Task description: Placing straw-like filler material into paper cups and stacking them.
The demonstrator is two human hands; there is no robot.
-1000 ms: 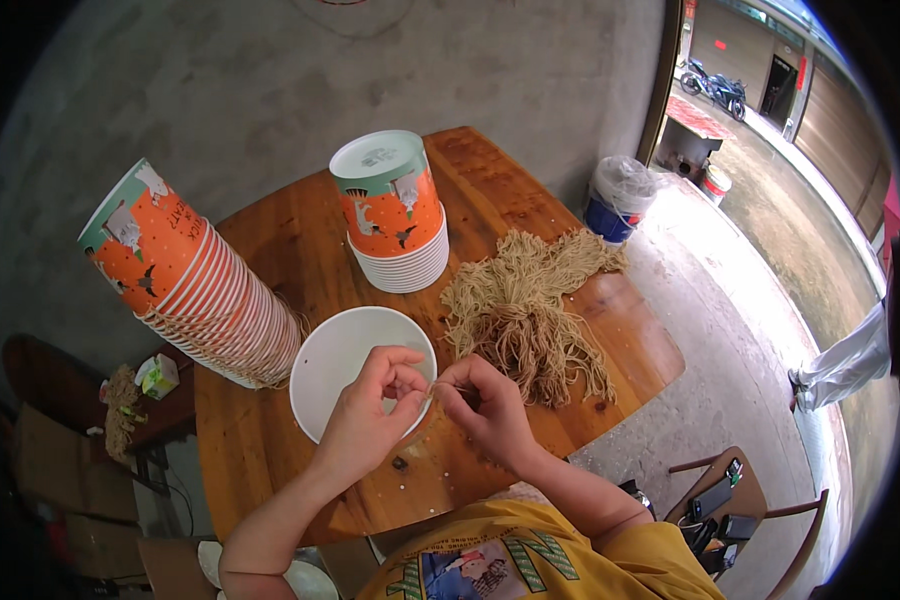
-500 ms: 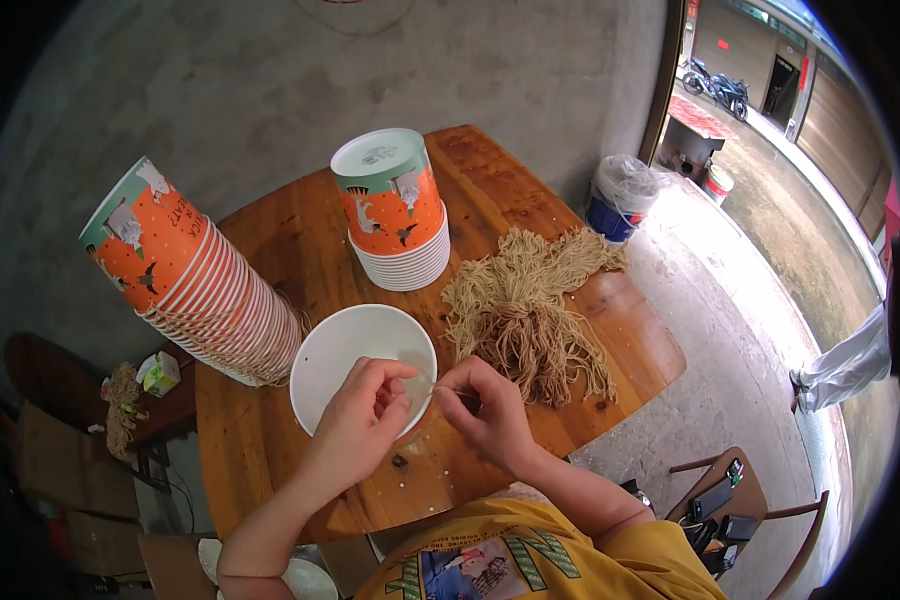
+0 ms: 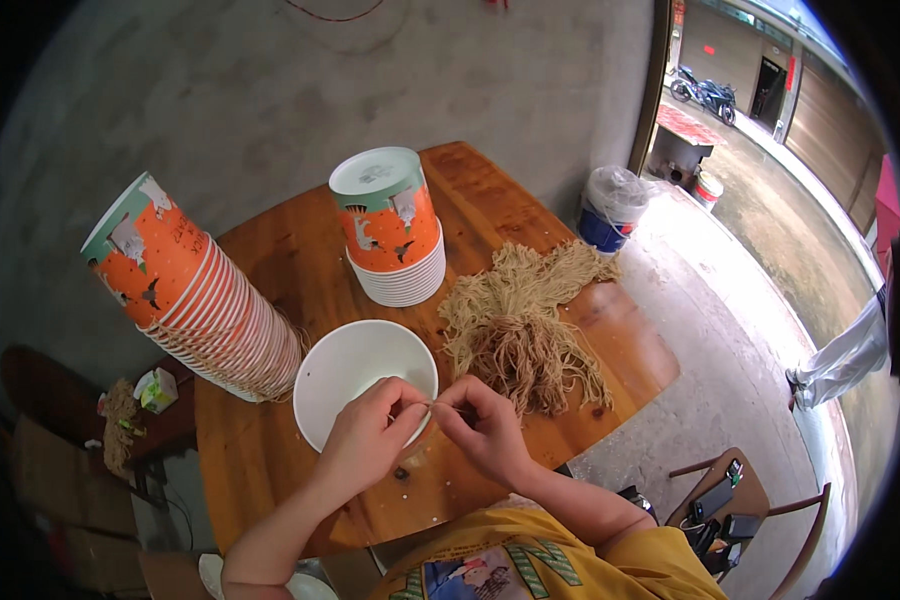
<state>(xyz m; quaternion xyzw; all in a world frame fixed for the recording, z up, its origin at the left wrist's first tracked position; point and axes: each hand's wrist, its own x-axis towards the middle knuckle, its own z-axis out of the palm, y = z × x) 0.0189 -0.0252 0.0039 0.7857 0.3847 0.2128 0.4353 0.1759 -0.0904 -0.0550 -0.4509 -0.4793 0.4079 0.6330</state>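
A white paper bucket (image 3: 335,372) stands upright at the near side of the wooden table, its mouth facing up. Over its right rim, my left hand (image 3: 362,445) and my right hand (image 3: 485,432) meet with fingertips almost touching. Both are closed in a pinch on a thin strand of cord (image 3: 431,403), of which only a short bit shows. Just beyond my right hand lies a heap of tan and brown cord (image 3: 520,335). Left of the bucket leans a tall stack of upturned orange-and-green paper buckets (image 3: 215,305), with cord along its rims.
A shorter stack of upturned buckets (image 3: 395,235) stands farther back on the table (image 3: 300,520). A blue-and-white pail (image 3: 607,225) is on the floor beyond the right edge. Phones lie on a chair (image 3: 745,495) at lower right. Another person's leg (image 3: 845,350) shows at far right.
My hands have drawn closer together at the bucket's right rim, the fingertips now nearly meeting. The whole scene sits slightly lower in view; the bucket stacks and cord heap stay in place.
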